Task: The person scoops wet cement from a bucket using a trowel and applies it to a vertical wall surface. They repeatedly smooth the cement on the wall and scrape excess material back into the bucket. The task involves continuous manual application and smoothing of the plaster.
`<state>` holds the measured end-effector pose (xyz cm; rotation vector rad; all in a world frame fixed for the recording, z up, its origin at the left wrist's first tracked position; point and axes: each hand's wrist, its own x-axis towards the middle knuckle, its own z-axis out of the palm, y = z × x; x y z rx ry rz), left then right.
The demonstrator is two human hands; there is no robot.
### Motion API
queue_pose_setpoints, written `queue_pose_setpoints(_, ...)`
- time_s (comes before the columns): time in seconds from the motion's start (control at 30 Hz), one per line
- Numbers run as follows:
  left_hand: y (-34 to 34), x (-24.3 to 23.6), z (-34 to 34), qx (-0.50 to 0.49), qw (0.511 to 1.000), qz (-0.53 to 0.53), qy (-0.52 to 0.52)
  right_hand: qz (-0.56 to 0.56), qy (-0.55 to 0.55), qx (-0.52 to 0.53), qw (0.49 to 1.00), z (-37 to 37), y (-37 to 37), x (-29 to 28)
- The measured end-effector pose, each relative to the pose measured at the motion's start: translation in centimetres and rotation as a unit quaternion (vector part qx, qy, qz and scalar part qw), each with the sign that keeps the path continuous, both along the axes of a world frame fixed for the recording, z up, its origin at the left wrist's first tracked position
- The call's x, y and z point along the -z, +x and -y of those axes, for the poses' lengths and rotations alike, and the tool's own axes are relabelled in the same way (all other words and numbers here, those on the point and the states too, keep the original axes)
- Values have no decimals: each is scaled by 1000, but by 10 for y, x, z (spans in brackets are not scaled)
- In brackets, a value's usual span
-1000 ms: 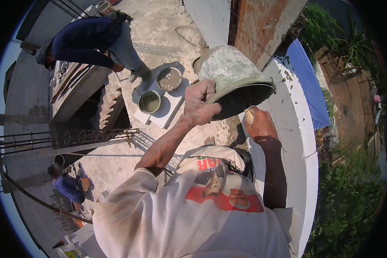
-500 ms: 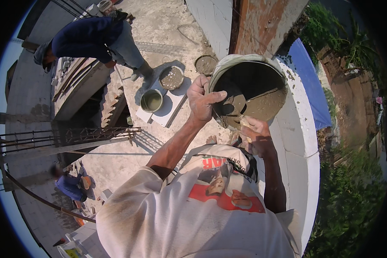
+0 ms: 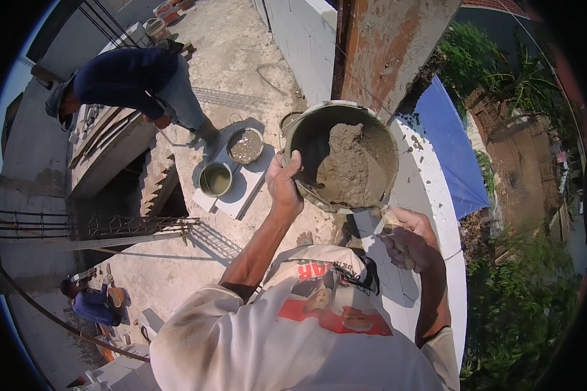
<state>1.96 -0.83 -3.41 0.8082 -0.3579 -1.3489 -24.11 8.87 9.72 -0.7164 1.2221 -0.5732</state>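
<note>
Left hand (image 3: 284, 184) is clamped on the near rim of the bucket (image 3: 342, 156), thumb hooked inside and fingers wrapped under the edge, holding it up at about chest height over the white wall (image 3: 437, 215). The bucket is tipped toward the camera so you look right into it, and there's a good lump of grey mortar (image 3: 346, 171) piled against the far side. Right hand (image 3: 409, 240) is closed around a handle just below the bucket, probably a trowel (image 3: 390, 225), but the blade is mostly hidden so I can't say for sure. I'd guess that bucket is properly heavy for a one-handed rim grip: wet mortar is dense, and the lump can slump and shift the weight if it tilts more. The rim looks smeared and gritty, so likely slick too; a deep hooked grip like this one, or a hand under the base, seems the safer hold. The shell looks stiff enough not to fold. Down on the slab (image 3: 241, 85) are two smaller pails (image 3: 244, 145) on a white block, and another person in blue (image 3: 130, 81) is bent over by the stair opening (image 3: 137, 189), well apart from this.
</note>
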Motion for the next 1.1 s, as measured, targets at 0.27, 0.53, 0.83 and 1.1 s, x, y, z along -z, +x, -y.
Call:
queue_pose_setpoints(0.27,71,101,-32,-62,989,105,81,57,-104,97,988,25,-85,-69)
queue_pose_setpoints(0.53,91,141,-78,-119,940,213,238,-63,-255,108,959,146,-130,-150)
queue_pose_setpoints(0.83,78,147,-73,-53,957,196,206,-238,-528,-121,806,316,-98,-131)
queue_pose_setpoints(1.1,89,82,-59,53,987,121,87,-292,-412,144,851,207,-71,-95)
